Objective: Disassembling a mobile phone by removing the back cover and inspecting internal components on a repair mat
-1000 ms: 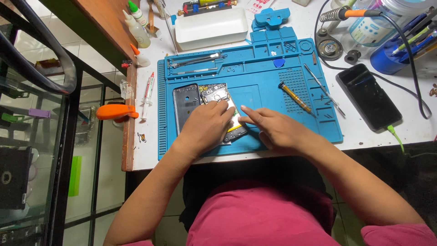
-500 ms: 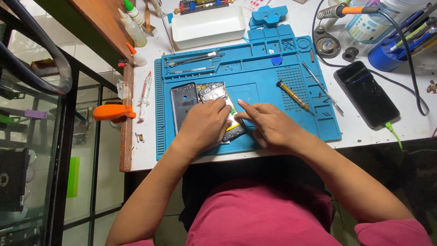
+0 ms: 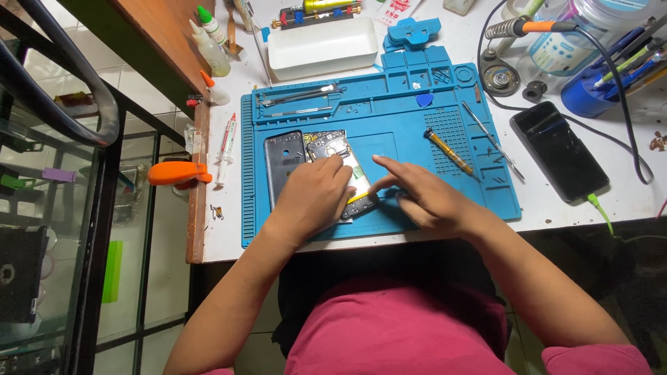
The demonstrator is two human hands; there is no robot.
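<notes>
An opened phone (image 3: 338, 161) is lain on the blue repair mat (image 3: 389, 111), near the mat's near-left part, with a removed back cover (image 3: 283, 163) just beside it on the left. The phone is pressed flat by the left hand (image 3: 313, 198), fingers curled loosely over its lower half. The right hand (image 3: 424, 198) is held mostly open, index finger extended toward the phone's right edge; nothing is seen gripped in it. For clean work, steady downward pressure is judged best, and a gentle fingertip touch, so no part is bent. A yellow-handled screwdriver (image 3: 448, 151) is left lying to the right.
</notes>
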